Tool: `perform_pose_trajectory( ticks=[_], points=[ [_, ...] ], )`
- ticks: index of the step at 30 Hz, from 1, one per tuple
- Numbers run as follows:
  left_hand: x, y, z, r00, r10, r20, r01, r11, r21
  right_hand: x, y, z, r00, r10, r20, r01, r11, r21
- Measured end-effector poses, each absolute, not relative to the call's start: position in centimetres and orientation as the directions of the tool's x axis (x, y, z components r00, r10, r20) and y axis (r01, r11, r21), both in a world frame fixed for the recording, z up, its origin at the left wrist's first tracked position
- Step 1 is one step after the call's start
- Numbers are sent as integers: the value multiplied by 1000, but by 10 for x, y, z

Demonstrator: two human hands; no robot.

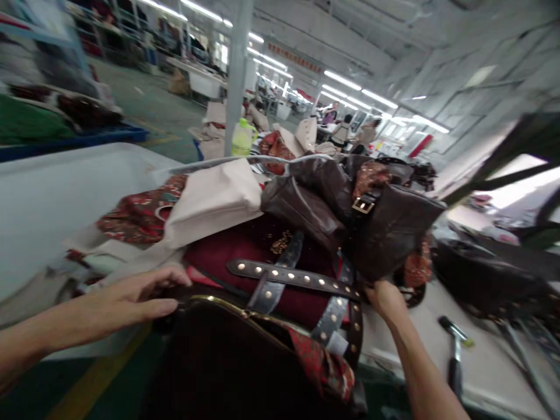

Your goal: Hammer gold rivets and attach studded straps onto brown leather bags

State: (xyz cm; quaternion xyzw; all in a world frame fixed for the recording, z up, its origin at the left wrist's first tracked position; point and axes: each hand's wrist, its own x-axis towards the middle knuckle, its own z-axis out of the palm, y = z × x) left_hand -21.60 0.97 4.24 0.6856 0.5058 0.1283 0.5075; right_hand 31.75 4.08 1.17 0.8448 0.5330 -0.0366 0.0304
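Observation:
My left hand (131,297) lies with fingers stretched out on the rim of a dark bag with a gold zipper (227,350) in front of me. My right hand (385,297) grips the lower edge of a dark brown leather bag (389,233) with a gold buckle, holding it up over the pile. Under it lies a maroon bag (262,256) crossed by studded brown straps (289,275). A beige piece (214,198) and red patterned fabric (140,216) rest further left.
A white table (52,192) spreads to the left, and a hammer (455,350) lies on the surface at right. A grey pillar (238,70) and a green bottle (242,137) stand behind the pile. Other workers sit far back. More dark bags (485,274) are heaped at right.

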Motion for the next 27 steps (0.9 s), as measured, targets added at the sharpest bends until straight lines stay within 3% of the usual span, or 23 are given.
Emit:
perform_pose_trajectory(
  ticks=[4,7,10,14,16,19,24,27],
  points=[
    [-231,-5,56,432,790,-435,572,134,809,321,40,7,393,912,-118,917,-398,-28],
    [-228,-13,56,430,779,-455,540,182,822,327,34,10,461,887,-26,880,-461,-118],
    [-223,-26,58,485,753,-445,472,203,858,332,21,18,576,809,113,788,-513,-341],
    [-211,-48,73,483,766,-424,524,134,841,305,-8,37,607,779,156,649,-372,-664],
    [-201,-60,84,480,775,-411,559,91,824,270,-26,49,525,838,148,574,-221,-788],
    [-183,-75,98,508,746,-431,585,68,808,200,-58,72,266,958,112,472,-28,-881],
    [-153,-96,110,522,771,-364,586,-13,810,96,-107,108,-207,968,-140,257,-84,-963],
    [-140,-105,115,529,783,-328,609,-81,789,72,-125,117,-361,914,-187,210,-116,-971]
  ],
)
